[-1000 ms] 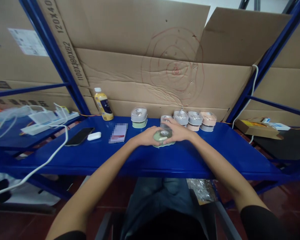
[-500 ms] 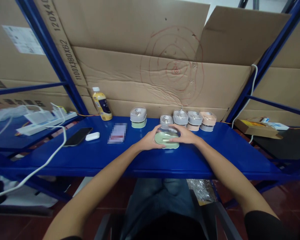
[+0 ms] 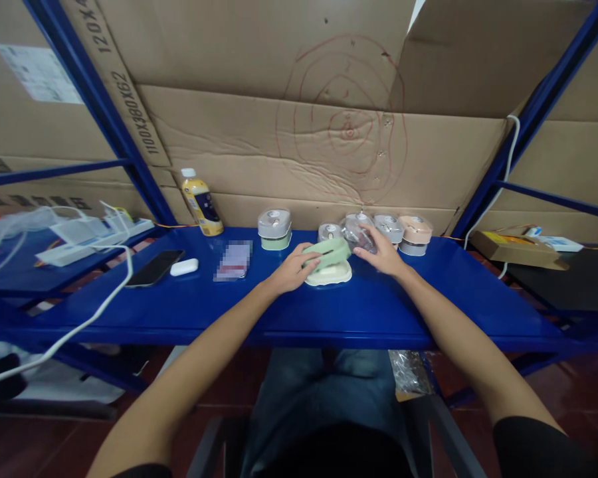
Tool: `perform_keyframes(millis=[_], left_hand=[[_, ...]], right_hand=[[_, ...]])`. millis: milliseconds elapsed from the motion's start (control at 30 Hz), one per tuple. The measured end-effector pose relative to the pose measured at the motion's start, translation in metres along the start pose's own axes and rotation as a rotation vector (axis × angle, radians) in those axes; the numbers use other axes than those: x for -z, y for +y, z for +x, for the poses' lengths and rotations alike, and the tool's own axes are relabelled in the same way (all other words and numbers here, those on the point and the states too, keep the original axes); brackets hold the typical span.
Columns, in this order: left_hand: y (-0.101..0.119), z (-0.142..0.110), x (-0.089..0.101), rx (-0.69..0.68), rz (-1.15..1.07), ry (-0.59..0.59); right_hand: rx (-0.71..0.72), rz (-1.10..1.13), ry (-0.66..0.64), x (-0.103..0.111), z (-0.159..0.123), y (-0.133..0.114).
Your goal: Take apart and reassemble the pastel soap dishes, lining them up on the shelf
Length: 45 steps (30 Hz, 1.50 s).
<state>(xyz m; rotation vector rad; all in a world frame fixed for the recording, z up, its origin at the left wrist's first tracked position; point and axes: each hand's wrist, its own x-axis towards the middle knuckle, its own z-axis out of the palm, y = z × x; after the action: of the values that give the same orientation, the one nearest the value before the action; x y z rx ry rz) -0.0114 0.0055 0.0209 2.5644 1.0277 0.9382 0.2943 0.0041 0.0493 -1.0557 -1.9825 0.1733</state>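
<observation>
Though tilted, green piece (image 3: 335,252) (left hand (image 3: 295,269))

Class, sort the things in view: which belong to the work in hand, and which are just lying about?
In use:
- green piece, left hand
- clear cover, right hand
- pale base
- likely the lidded boxes

Lying about:
- yellow bottle
- black phone
- small white case

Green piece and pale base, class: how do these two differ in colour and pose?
The green piece is the stronger green; the pale base is creamier.
The green piece is tilted in the left hand; the pale base lies flat on the blue table.
Both have rounded edges.
</observation>
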Motion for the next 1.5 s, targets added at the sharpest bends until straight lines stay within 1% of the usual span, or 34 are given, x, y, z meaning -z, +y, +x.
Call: perform_keyframes(millis=[100, 167, 233, 267, 300, 333, 367, 433, 500, 533, 600, 667, 767, 900, 967, 1033, 1100, 1167, 1267, 1367, 1500], left_hand=[[-0.008, 0.003, 0.004, 0.116, 0.024, 0.242], [-0.012, 0.003, 0.007, 0.209, 0.065, 0.391], [-0.013, 0.002, 0.011, 0.272, 0.107, 0.482], [-0.012, 0.001, 0.013, 0.278, 0.122, 0.493], [-0.01, 0.0, 0.014, 0.262, 0.13, 0.474], [-0.008, -0.001, 0.015, 0.226, 0.131, 0.429], [-0.005, -0.003, 0.015, 0.175, 0.129, 0.364], [0.003, -0.006, 0.014, 0.066, 0.125, 0.192], [0.01, -0.008, 0.011, -0.002, 0.129, 0.03], [0.013, -0.008, 0.01, -0.015, 0.135, -0.03], [0.017, -0.009, 0.006, -0.017, 0.138, -0.101], [0.018, -0.009, 0.003, -0.014, 0.115, -0.119], [0.014, -0.009, -0.001, -0.014, 0.037, -0.112], [0.01, -0.007, -0.006, 0.05, -0.072, -0.063], [0.01, -0.006, -0.008, 0.079, -0.145, -0.06], [0.011, -0.005, -0.01, 0.081, -0.193, -0.073], [0.012, -0.003, -0.012, 0.057, -0.192, -0.091], [0.013, -0.003, -0.012, 0.01, -0.174, -0.103], [0.013, -0.002, -0.012, -0.037, -0.174, -0.091], [0.012, -0.002, -0.012, -0.038, -0.174, -0.073], [0.013, -0.001, -0.01, -0.037, -0.174, -0.07]], right_hand=[[-0.025, 0.019, 0.118, 0.001, 0.002, 0.005], [-0.033, 0.032, 0.164, 0.001, 0.002, 0.008], [-0.03, 0.043, 0.193, 0.001, 0.003, 0.011], [-0.027, 0.046, 0.202, 0.001, 0.003, 0.011], [-0.024, 0.046, 0.209, 0.001, 0.003, 0.011], [-0.023, 0.043, 0.214, 0.001, 0.003, 0.011], [-0.023, 0.038, 0.214, 0.0, 0.003, 0.01], [-0.026, 0.031, 0.192, 0.0, 0.002, 0.007], [-0.013, 0.034, 0.126, -0.001, 0.002, 0.003], [0.005, 0.035, 0.082, -0.002, 0.001, 0.001], [0.055, 0.031, 0.002, -0.005, 0.0, -0.003], [0.1, 0.031, -0.064, -0.009, -0.002, -0.005], [0.127, 0.032, -0.155, -0.014, -0.004, -0.008], [0.168, 0.038, -0.256, -0.019, -0.005, -0.01], [0.2, 0.051, -0.297, -0.022, -0.005, -0.012], [0.223, 0.063, -0.345, -0.026, -0.004, -0.015], [0.23, 0.079, -0.392, -0.029, -0.004, -0.017], [0.223, 0.092, -0.418, -0.032, -0.005, -0.017], [0.208, 0.1, -0.42, -0.033, -0.006, -0.015], [0.197, 0.098, -0.42, -0.032, -0.006, -0.013], [0.143, 0.074, -0.44, -0.031, -0.006, -0.012]])
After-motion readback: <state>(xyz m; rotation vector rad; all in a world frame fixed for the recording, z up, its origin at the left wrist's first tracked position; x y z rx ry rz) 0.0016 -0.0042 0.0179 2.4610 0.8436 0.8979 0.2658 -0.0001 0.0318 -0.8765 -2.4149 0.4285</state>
